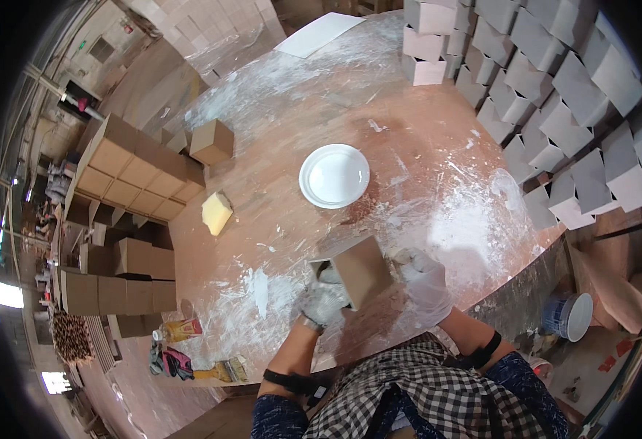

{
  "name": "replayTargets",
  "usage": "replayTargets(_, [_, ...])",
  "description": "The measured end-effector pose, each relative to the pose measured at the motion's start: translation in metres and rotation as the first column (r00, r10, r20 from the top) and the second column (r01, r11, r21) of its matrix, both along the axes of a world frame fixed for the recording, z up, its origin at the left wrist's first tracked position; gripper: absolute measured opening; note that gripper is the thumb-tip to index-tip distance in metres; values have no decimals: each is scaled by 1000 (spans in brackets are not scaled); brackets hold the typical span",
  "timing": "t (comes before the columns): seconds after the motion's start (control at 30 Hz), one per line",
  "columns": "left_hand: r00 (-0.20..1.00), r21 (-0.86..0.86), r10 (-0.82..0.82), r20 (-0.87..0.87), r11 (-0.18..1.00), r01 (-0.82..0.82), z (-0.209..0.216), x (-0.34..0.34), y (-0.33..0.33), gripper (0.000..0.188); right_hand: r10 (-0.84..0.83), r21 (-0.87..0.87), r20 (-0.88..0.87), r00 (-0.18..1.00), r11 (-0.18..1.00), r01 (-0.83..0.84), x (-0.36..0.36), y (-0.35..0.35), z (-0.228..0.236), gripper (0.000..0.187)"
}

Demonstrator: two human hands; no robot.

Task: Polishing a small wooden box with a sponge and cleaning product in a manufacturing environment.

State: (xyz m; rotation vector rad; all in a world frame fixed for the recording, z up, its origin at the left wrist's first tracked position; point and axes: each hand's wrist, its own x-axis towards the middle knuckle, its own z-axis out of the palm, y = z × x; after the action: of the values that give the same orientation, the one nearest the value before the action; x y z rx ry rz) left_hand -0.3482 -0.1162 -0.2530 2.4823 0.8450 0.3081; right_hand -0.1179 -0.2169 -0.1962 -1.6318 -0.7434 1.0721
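My left hand (324,301), in a whitish stained glove, holds a small brown cardboard box (365,272) tilted above the table's near part. Some of its fingers reach into the box's open left end and are partly hidden. Just right of the box is my right hand (422,279), in a thin whitish glove. Its fingers are curled together near the box's right edge; whatever they hold, if anything, cannot be made out. Beyond the box stands a white bowl (334,176) with white contents. A yellow sponge (216,213) lies to the left.
Brown boxes (127,172) are stacked along the left edge, with one box (212,142) apart. Grey-white boxes (533,88) form a tall stack at right. A brush (223,371) and a bottle (180,331) lie near left. A bucket (576,317) stands beyond the right edge.
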Motion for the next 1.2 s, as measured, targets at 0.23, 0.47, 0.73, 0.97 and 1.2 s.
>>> replayTargets(0.23, [864, -580, 242, 441, 811, 69, -54, 10, 9, 42, 220, -12, 780, 586, 941, -338, -30, 15, -7, 37])
replayTargets(0.47, [902, -94, -199, -382, 980, 177, -28, -1, 34, 37, 92, 150, 934, 344, 774, -615, -9, 12, 2, 48])
replayTargets(0.73, [997, -514, 79, -18, 854, -77, -1, 10, 30, 33, 412, 329, 716, 563, 512, -793, 21, 67, -10, 29])
replayTargets(0.97, [964, -433, -3, -265, 894, -117, 6, 13, 36, 35, 370, 338, 667, 647, 623, -705, 10, 48, -18, 24])
replayTargets(1.2, [943, -436, -113, -313, 899, -37, -6, 15, 40, 30, 126, 245, 917, 379, 573, -782, 18, 35, -21, 37])
